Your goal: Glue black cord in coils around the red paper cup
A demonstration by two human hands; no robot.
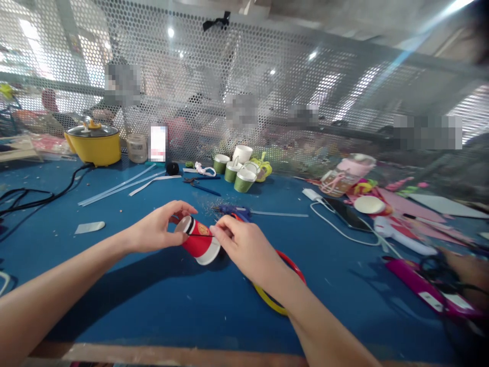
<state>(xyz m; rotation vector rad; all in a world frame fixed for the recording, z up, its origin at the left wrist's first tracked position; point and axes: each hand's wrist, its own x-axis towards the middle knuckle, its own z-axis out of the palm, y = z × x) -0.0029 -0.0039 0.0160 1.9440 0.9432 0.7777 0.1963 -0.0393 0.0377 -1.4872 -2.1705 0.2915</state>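
Observation:
My left hand (155, 228) is closed around the base end of a red paper cup (194, 246). The cup is tilted, with its white rim low and to the right, and it has a gold emblem on its side. A black band circles the narrow end. From there a thin black cord (201, 235) runs across the cup to my right hand (244, 244), whose thumb and forefinger pinch its end. Just beyond my right hand lies a blue glue gun (233, 210). Under my right wrist a red and yellow loop (272, 300) shows in part.
Several green and white paper cups (244, 181) stand at the back near pliers (202, 186). A yellow electric pot (93, 145) is at back left. Right are a phone (349, 214), cables, a pink power strip (424, 290) and another person's hand (468, 272). A perforated metal screen (267, 76) rises behind.

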